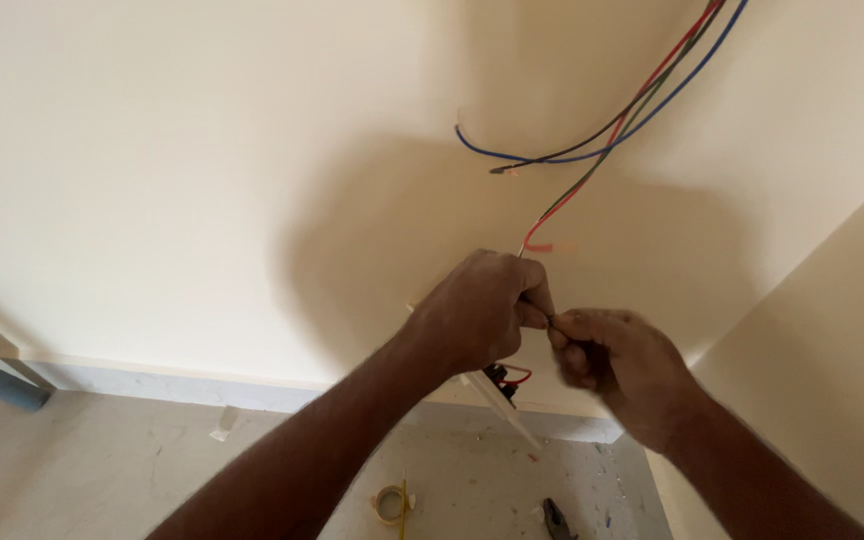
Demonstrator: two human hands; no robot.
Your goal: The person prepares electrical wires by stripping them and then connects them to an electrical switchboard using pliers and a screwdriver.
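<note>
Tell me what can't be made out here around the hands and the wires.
Head view only:
- What the left hand and right hand pinch: covered by fingers.
- Where the wires start: cut off by the top edge.
- Black-and-red part under the left hand: mostly hidden.
- Dark tool on the floor: cut by the bottom edge.

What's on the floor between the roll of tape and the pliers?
In the head view, only bare, paint-speckled floor lies between the tape roll and the pliers.

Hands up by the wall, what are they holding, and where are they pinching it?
Both hands, left hand and right hand, pinch a thin wire between their fingertips, near its end.
</note>
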